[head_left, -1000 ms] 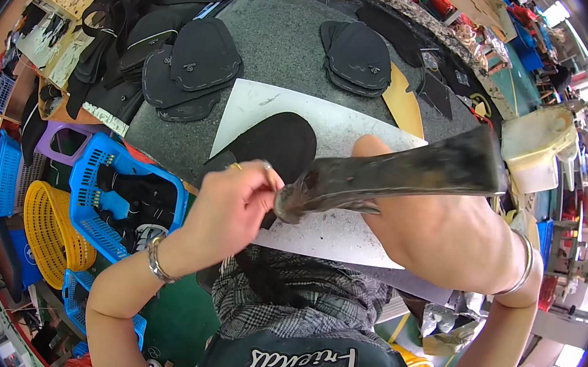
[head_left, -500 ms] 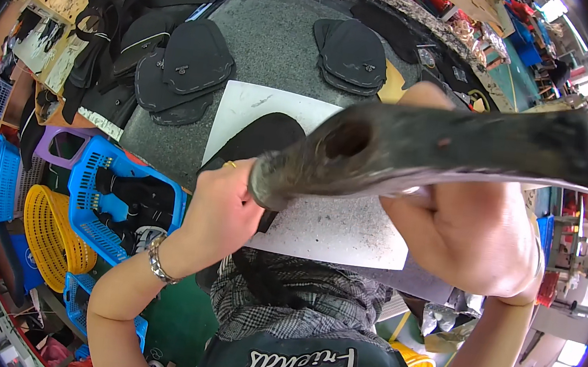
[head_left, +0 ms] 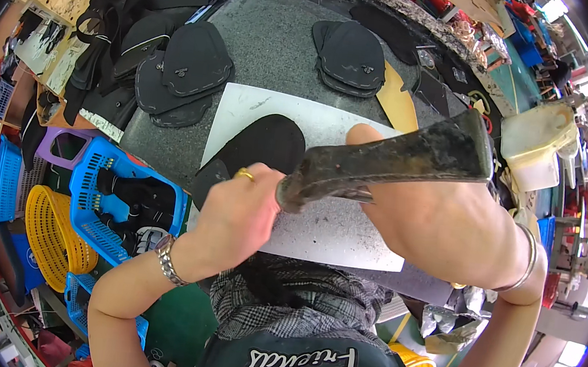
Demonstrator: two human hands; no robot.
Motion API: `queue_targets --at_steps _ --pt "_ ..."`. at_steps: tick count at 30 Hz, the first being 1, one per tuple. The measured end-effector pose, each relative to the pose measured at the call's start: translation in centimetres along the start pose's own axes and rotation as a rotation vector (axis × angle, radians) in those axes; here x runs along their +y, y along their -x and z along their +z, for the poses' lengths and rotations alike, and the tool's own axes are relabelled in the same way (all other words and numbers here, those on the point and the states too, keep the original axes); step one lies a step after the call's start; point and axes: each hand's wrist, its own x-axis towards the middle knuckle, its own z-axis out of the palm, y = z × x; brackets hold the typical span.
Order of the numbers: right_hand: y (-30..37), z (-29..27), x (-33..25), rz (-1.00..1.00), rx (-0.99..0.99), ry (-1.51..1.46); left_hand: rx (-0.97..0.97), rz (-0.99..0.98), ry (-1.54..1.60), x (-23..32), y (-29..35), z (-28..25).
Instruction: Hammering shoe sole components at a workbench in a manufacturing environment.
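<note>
The right hand (head_left: 440, 227), gripping the hammer (head_left: 389, 166), had swung lower toward the black piece (head_left: 259, 144) the left hand (head_left: 237, 213) pinned down.

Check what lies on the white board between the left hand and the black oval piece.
Nothing in the head view: the left hand rests right at the near end of the black oval piece on the white board, touching it.

— What's lying around me on the bench?
— I see stacks of black cut pieces (head_left: 184, 64) top left, another pile (head_left: 354, 54) further right, a tan piece (head_left: 397, 103) beside it.
— And below?
— A blue basket (head_left: 103, 192), a yellow basket (head_left: 52, 230), a cream jug (head_left: 534, 144) right.
</note>
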Motion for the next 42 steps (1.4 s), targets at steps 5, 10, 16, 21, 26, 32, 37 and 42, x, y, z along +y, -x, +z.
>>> queue_targets --at_steps 5,10,16,21,26,32,37,42 --pt "-0.5 -0.6 -0.3 0.249 0.19 -0.226 0.043 -0.394 0.456 -1.0 0.0 -0.2" --pt "0.2 0.0 0.5 0.006 -0.006 -0.051 -0.047 -0.024 -0.016 0.2 -0.7 -0.1" --pt "-0.7 -0.3 1.0 0.061 0.25 -0.212 -0.017 -0.272 0.29 -1.9 0.1 0.1" --pt "-0.8 0.3 1.2 0.09 0.026 -0.195 0.007 -0.083 0.053 -0.4 -1.5 0.1" --pt "-1.4 -1.8 1.3 0.169 0.26 -0.292 -0.02 -0.477 0.558 -0.7 -1.9 -0.6" --pt "-1.9 -1.8 -0.2 0.291 0.219 -0.242 -0.021 -0.211 0.176 -0.2 -1.3 0.2" --pt "-1.2 0.2 2.2 0.047 0.091 -0.189 0.082 -0.355 0.429 -1.5 -1.7 0.9" --pt "-2.0 -1.5 1.0 0.214 0.318 -0.351 0.047 -0.272 0.27 -0.5 -1.9 0.6"
